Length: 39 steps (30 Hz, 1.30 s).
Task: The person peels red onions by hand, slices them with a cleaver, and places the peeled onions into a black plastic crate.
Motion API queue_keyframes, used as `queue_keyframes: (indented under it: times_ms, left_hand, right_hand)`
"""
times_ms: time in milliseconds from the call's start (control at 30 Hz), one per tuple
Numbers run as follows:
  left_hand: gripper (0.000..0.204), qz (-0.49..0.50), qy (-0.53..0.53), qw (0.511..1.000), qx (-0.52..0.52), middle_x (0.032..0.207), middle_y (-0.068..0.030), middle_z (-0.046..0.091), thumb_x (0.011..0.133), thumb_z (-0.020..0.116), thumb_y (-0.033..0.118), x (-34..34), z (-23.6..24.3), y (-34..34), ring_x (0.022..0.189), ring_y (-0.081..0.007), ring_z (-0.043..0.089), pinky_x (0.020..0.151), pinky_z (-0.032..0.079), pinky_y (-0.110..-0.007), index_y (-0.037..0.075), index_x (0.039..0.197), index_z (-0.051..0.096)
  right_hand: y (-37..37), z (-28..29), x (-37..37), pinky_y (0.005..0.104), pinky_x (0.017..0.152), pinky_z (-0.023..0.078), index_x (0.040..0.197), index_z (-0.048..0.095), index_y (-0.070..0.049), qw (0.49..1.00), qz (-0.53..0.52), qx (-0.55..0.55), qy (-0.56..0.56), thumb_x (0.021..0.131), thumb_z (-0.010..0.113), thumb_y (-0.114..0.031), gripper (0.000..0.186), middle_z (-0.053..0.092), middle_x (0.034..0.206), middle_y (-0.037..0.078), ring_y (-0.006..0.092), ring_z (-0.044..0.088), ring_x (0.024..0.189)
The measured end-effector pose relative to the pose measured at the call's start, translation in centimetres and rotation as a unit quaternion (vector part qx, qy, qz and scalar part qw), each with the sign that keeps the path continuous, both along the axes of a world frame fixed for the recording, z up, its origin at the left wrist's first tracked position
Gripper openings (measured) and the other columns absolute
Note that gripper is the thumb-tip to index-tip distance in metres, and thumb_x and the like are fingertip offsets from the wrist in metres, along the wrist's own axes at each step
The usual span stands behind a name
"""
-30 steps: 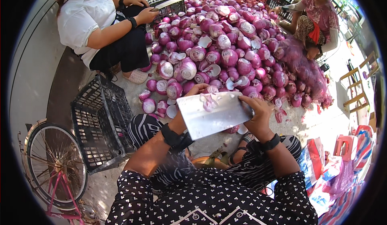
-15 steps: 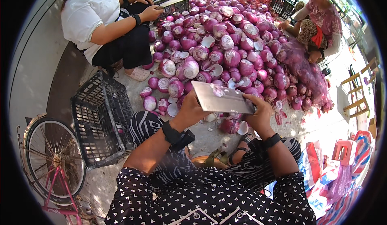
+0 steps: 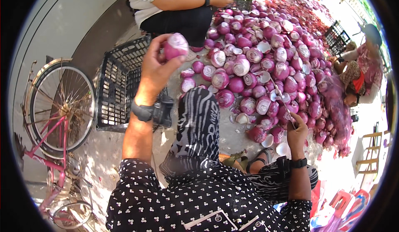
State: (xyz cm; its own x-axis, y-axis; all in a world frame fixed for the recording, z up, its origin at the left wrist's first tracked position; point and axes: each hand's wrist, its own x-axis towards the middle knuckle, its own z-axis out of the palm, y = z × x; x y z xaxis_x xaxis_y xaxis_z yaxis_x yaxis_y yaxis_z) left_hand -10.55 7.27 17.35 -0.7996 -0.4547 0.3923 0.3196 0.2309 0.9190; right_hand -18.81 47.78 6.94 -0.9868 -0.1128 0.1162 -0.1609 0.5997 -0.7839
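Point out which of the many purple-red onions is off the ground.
The trimmed purple-red onion gripped in the raised left hand, above the black plastic crate. All the others lie on the ground in the heap.

1. My left hand (image 3: pixel 156 67) holds an onion (image 3: pixel 176 45) raised above the crate (image 3: pixel 120 80), which sits on the ground to my left.
2. A bicycle (image 3: pixel 58 107) stands left of the crate.
3. My right hand (image 3: pixel 297 130) holds a knife (image 3: pixel 280 99) low on my right, over the near edge of the onion pile (image 3: pixel 266 49).
4. The pile spreads ahead of me and to the right.
5. One person (image 3: pixel 174 3) sits behind the crate, another (image 3: pixel 359 70) at the pile's right edge.
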Motion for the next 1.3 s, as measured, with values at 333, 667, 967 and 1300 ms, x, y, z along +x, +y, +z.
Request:
queue_keyframes:
  times_ms: [333,667,967,1300]
  left_hand:
    - [0.046,0.215,-0.287,0.908,-0.217,0.111,-0.0154,0.053,0.073,0.067,0.02,6.2,-6.6,-3.5,0.089,-0.0293,0.062,0.077,0.05,-0.038,0.003,0.114,0.055]
    - [0.049,0.07,-0.432,0.864,-0.249,0.105,-0.0232,0.055,0.069,0.071,0.031,-2.1,-27.0,-2.4,0.099,-0.0388,0.055,0.086,0.045,-0.043,0.011,0.112,0.057]
    - [0.042,0.099,-0.479,0.788,-0.374,0.11,-0.0184,0.046,0.067,0.072,0.022,-1.4,-35.5,-3.6,0.102,-0.0382,0.051,0.089,0.043,-0.048,0.013,0.105,0.057]
    - [0.042,0.06,-0.521,0.849,-0.064,0.111,-0.0142,0.059,0.091,0.041,0.038,-2.4,-41.2,-6.1,0.091,-0.0308,0.06,0.079,0.048,-0.042,0.005,0.113,0.054]
  right_hand:
    - [-1.3,0.3,0.9,0.0245,0.05,0.036,0.103,0.068,-0.01,0.997,-0.005,0.081,-0.016,0.075,0.066,-0.003,0.029,0.051,0.059,-0.002,0.0062,0.046,0.054]
    - [-1.3,-1.1,2.4,0.0305,0.054,0.042,0.103,0.068,-0.013,0.986,0.0,0.166,0.004,0.073,0.066,-0.003,0.031,0.059,0.063,0.007,0.0145,0.055,0.056]
    - [-1.5,0.3,4.1,0.032,0.057,0.046,0.104,0.067,-0.015,0.979,-0.061,0.191,-0.03,0.072,0.063,-0.002,0.035,0.063,0.066,0.012,0.0201,0.061,0.059]
    - [-1.5,0.2,4.4,0.0442,0.069,0.047,0.107,0.065,-0.018,0.982,-0.016,0.182,-0.043,0.065,0.059,-0.01,0.043,0.066,0.084,0.014,0.0335,0.062,0.079]
